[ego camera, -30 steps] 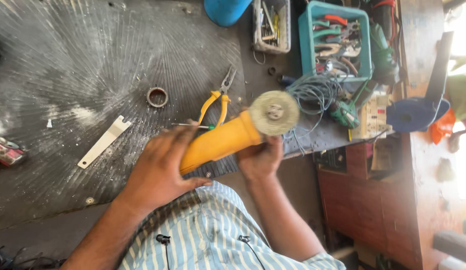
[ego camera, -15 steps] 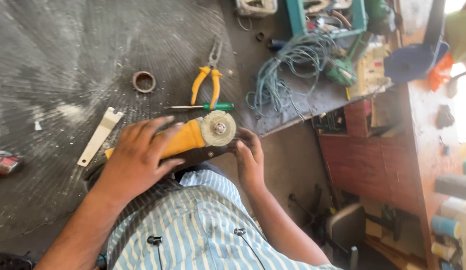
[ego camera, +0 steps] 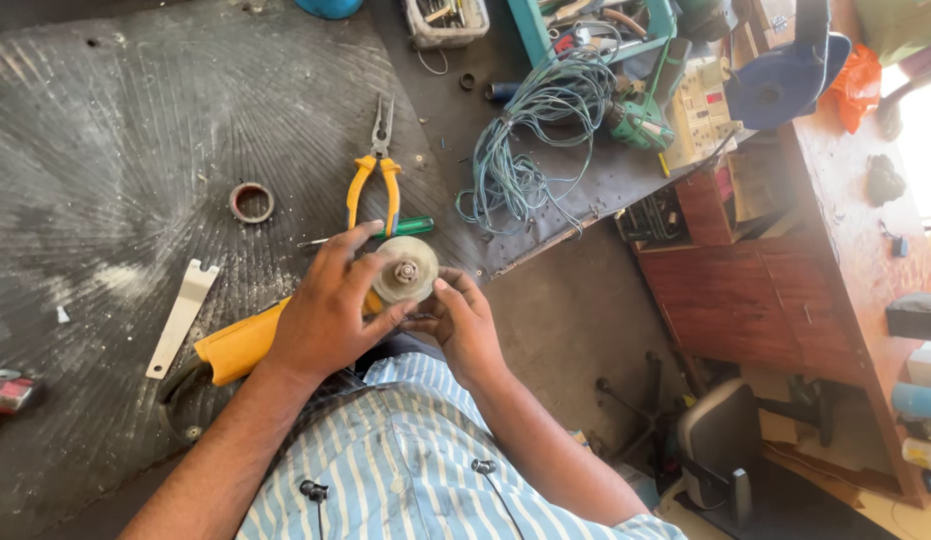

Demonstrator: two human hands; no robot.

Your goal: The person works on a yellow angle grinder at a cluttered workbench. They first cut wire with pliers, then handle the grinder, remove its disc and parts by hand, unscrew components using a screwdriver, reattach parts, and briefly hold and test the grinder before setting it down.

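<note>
- Two bare hands meet at the near edge of the workbench, just above a blue-and-white striped shirt.
- Left hand lies over the head of a yellow angle grinder, fingers wrapped around the body and the thumb pressed beside the disc.
- Right hand comes in from the other side, its fingertips pinching the rim of the round grey disc mounted on the grinder's spindle; the disc faces up, with its centre nut showing.
- Grinder body runs back to the left across the bench edge, its dark tail end resting on the scratched surface.
- Flat white metal spanner lies on the bench to the left of the grinder, apart from it.
- Green-handled screwdriver lies just beyond the left hand's fingers.
- Yellow-handled long-nose pliers rest beyond the screwdriver, jaws pointing away.
- Small metal ring sits left of the pliers.
- Tangled coil of blue-grey wire lies farther right, near the bench's edge.
- Green power drill sits beside the coil, below a teal tool tray.
</note>
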